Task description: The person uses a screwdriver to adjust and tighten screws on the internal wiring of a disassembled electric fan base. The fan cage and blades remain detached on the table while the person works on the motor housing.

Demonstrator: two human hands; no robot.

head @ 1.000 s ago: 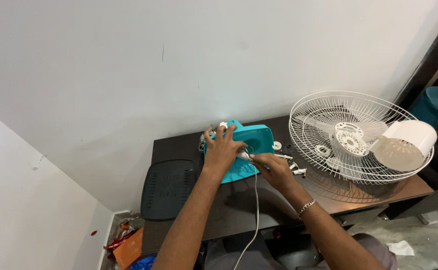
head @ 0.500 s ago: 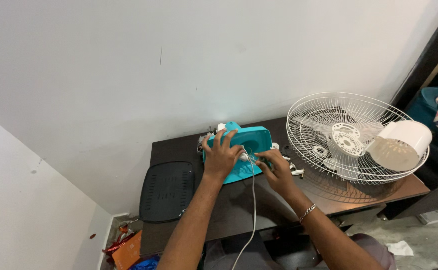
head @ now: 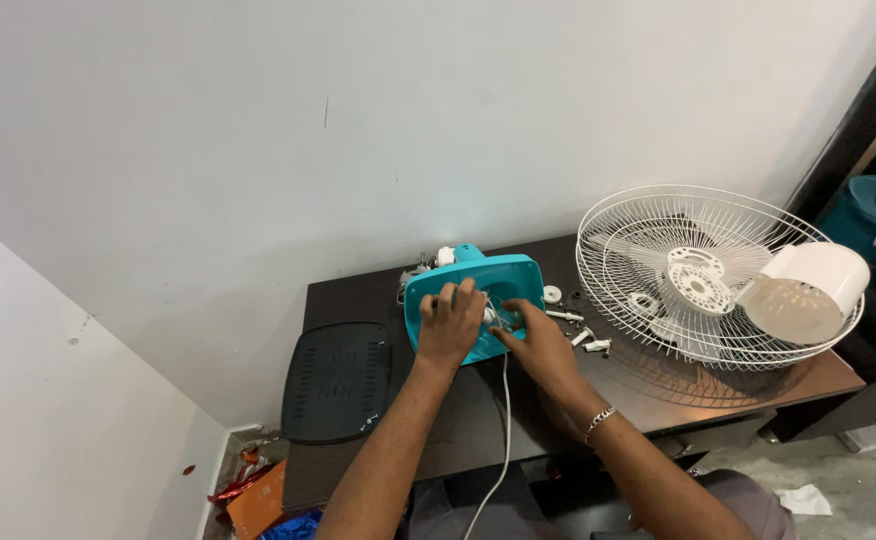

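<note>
On the dark desk (head: 658, 400), left of the white fan guard (head: 698, 275), the teal fan base (head: 473, 300) is now covered by both hands: the left hand (head: 450, 325) spread flat, the right hand (head: 536, 345) moved in, fingers curled on the white cord (head: 503, 400)

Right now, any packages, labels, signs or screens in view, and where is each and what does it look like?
Orange carton: on the floor, lower left beside the table; flat, boxy, orange.
Red wrapper: floor beside the carton; crumpled, shiny red.
No signs, screens or clear labels show.
</note>
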